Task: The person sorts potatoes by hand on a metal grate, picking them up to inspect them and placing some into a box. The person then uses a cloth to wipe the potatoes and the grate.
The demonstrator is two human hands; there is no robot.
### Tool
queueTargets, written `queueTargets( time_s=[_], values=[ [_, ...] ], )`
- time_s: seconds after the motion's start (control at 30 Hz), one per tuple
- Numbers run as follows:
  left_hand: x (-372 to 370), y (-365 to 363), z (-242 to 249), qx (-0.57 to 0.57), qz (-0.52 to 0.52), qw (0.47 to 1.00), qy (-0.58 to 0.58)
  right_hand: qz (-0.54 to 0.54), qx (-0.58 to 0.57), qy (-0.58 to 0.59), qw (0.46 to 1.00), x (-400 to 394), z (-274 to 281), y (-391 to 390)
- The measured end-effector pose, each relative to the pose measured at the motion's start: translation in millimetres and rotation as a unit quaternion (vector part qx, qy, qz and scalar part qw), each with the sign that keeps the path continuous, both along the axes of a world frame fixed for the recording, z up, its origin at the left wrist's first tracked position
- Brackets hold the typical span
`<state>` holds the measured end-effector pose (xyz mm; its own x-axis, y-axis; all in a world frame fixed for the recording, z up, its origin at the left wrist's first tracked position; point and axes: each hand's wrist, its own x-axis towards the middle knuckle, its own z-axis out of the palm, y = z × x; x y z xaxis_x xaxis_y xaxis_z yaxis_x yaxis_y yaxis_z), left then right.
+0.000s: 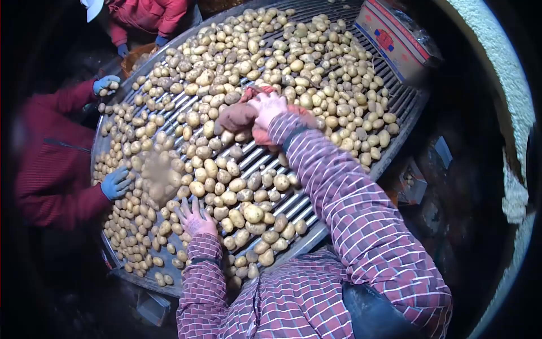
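Note:
My left hand (196,219) rests with fingers spread on the potatoes (253,213) near the front of a slatted metal table. Farther forward, my right hand (267,108) is closed on a crumpled reddish-brown cloth (237,117). Folds of the cloth hang out on both sides of the hand and lie against potatoes and slats. Its exact kind is hard to make out, and my fingertips are partly hidden in it.
A co-worker's blue-gloved hand (116,183) touches potatoes at the left; their other gloved hand (106,85) holds potatoes. Another person in a red jacket (148,20) works beyond the far edge. A printed cardboard box (389,42) stands at the far right of the metal table (409,104).

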<state>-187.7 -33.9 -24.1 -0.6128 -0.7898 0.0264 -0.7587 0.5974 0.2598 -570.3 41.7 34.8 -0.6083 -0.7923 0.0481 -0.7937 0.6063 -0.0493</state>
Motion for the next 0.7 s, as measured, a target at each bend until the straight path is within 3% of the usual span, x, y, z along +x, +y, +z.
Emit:
queueTargets(
  time_s=[0.03, 0.1, 0.13, 0.2, 0.23, 0.27, 0.3, 0.33, 0.37, 0.4, 0.43, 0.47, 0.5, 0.57, 0.63, 0.7],
  values=[
    [-4, 2, -5, -0.022, 0.03, 0.999, -0.007, 0.024, -0.013, -0.018, 0.999, -31, -1, -3],
    [-9, 0, -12, -0.001, 0.093, 0.995, -0.028, -0.072, 0.003, -0.015, 0.997, -67, 55, 10],
    [-11, -1, -17, -0.005, 0.121, 0.992, -0.032, -0.091, -0.076, 0.042, 0.992, -72, 74, 38],
    [-12, 0, -18, -0.014, 0.153, 0.988, -0.01, -0.18, -0.178, 0.062, 0.965, -137, 40, 83],
    [-17, 2, -18, -0.018, 0.166, 0.986, 0.005, -0.203, -0.126, 0.078, 0.968, -167, 8, 103],
    [-24, 4, -8, 0.001, 0.182, 0.983, -0.005, -0.223, -0.072, 0.094, 0.968, -172, 10, 111],
    [-30, 4, 2, 0.021, 0.197, 0.98, -0.015, -0.292, 0.062, -0.072, 0.952, -187, 14, 101],
    [-31, 4, 2, 0.001, 0.187, 0.982, -0.007, -0.293, 0.059, -0.073, 0.951, -191, 9, 93],
    [-30, 2, -3, -0.011, 0.176, 0.984, 0.013, -0.296, 0.052, -0.074, 0.951, -157, 40, 71],
    [-26, -1, -9, -0.021, 0.162, 0.986, 0.029, -0.25, 0.042, -0.081, 0.964, -140, 55, 52],
    [-24, -1, -13, -0.031, 0.144, 0.988, 0.048, -0.05, -0.063, -0.072, 0.994, -175, -7, 41],
    [-27, 1, -9, -0.033, 0.147, 0.987, 0.052, -0.079, -0.059, -0.022, 0.995, -127, 19, 14],
    [-25, 0, -15, -0.034, 0.161, 0.986, 0.025, -0.009, -0.108, 0.026, 0.994, -129, -13, 0],
    [-33, 1, 3, 0.02, 0.166, 0.986, 0.029, 0.041, -0.078, -0.046, 0.995, -83, -16, -26],
    [-27, -1, -10, 0.013, 0.178, 0.983, 0.05, 0.09, -0.134, -0.091, 0.983, -29, -12, -15],
    [-32, 9, 1, -0.007, 0.195, 0.98, 0.033, 0.121, -0.095, -0.129, 0.98, 15, -30, 12]
  ],
)
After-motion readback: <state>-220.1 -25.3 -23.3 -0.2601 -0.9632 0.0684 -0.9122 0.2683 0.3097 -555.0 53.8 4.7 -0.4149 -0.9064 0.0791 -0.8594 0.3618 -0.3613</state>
